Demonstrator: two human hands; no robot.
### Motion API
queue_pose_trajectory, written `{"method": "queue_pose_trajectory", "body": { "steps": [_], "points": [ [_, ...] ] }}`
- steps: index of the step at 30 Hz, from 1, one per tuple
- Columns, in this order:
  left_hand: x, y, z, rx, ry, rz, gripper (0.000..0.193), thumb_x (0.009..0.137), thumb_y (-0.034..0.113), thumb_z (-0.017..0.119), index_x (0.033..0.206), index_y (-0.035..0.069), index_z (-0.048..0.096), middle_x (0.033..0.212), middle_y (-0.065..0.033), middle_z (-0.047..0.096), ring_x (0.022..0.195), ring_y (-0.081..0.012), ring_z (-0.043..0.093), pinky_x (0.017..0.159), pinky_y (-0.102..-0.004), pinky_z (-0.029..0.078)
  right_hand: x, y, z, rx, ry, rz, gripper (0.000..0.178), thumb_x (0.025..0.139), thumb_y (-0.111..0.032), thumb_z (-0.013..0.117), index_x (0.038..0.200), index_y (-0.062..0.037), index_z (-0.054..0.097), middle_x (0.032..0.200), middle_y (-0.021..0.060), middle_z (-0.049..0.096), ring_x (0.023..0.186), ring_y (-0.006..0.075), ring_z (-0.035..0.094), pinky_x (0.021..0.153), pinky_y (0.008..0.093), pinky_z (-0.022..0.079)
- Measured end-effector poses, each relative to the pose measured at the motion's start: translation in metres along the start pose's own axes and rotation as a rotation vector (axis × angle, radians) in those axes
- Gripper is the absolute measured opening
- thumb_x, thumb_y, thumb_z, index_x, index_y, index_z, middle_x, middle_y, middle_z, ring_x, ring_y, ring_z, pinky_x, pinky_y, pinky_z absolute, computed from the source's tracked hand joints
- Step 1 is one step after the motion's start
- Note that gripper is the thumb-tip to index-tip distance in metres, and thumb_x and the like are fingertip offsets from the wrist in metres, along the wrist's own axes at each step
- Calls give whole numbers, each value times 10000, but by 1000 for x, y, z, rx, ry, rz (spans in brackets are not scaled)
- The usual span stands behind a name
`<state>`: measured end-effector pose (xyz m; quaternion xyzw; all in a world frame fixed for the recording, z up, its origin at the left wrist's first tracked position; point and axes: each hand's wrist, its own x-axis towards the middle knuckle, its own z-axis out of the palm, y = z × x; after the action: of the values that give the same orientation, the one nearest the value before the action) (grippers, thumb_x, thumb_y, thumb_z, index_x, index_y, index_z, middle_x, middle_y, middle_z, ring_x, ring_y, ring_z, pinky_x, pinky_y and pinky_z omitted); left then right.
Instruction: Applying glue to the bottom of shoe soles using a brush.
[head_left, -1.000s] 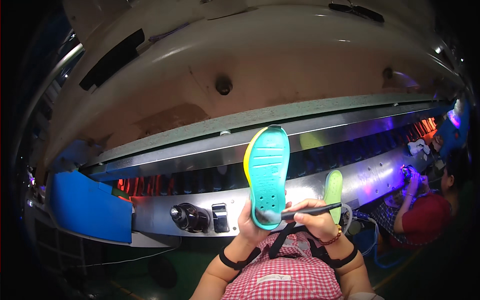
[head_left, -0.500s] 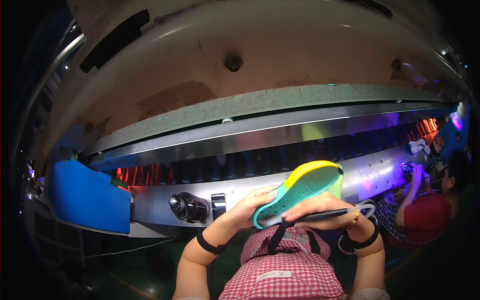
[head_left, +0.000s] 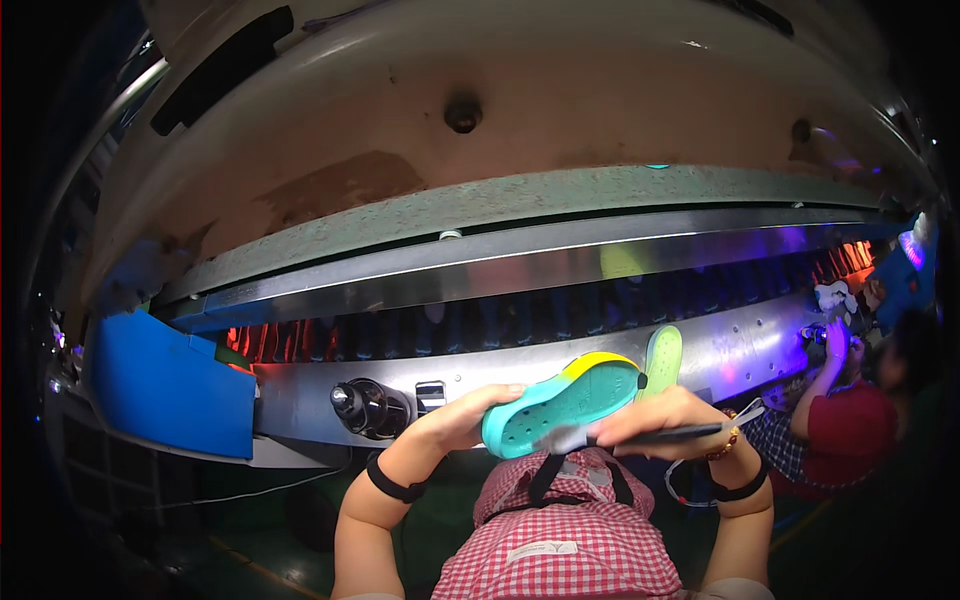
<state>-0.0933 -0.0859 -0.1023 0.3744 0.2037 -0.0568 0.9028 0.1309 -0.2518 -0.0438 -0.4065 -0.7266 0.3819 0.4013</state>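
Note:
My left hand (head_left: 468, 414) is closed on the heel end of a teal shoe sole (head_left: 565, 408) with a yellow edge at the toe. Its hollow, holed side faces up, tilted toward me. In my right hand (head_left: 662, 412) is a brush (head_left: 672, 434) with a dark handle and pale bristles. The bristles touch or hover just over the near side of the sole; which one I cannot tell. Just past my right hand, a lime-green sole (head_left: 662, 362) lies on the metal ledge.
A metal ledge (head_left: 730, 345) runs across in front of me beside a dark conveyor (head_left: 480, 325) with red-glowing ends. A black cylindrical device (head_left: 372, 408) stands on it at left, near a blue cover (head_left: 170, 395). At right, a person in red (head_left: 850, 425) works under violet light.
The teal sole has come lower and turned flatter, and the brush lies more in view. The lime-green sole behind it now shows almost fully.

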Motion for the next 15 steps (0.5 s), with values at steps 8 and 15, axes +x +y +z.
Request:
{"method": "queue_pose_trajectory", "body": {
  "steps": [8, 15],
  "points": [
    [-17, 8, -5, 68, 30, 157, 582, 795, 341, 500, 1210, -60, 425, 1077, -176, 556, 930, -247, 569, 798, -350, 467, -11, 3, 14, 60, 136, 88, 228, 716, 45, 638, 937, -7, 625, 981, 138, 627, 913, 225, 614, 815, 298, 482],
    [-24, 31, 8, 41, 38, 251, 629, 834, 448, 439, 1224, -45, 423, 1154, -166, 525, 1004, -238, 546, 880, -334, 423, -12, 6, 22, -67, 168, 39, 221, 683, -39, 699, 897, -29, 645, 892, 106, 653, 847, 217, 631, 753, 276, 495]
  ]
}}
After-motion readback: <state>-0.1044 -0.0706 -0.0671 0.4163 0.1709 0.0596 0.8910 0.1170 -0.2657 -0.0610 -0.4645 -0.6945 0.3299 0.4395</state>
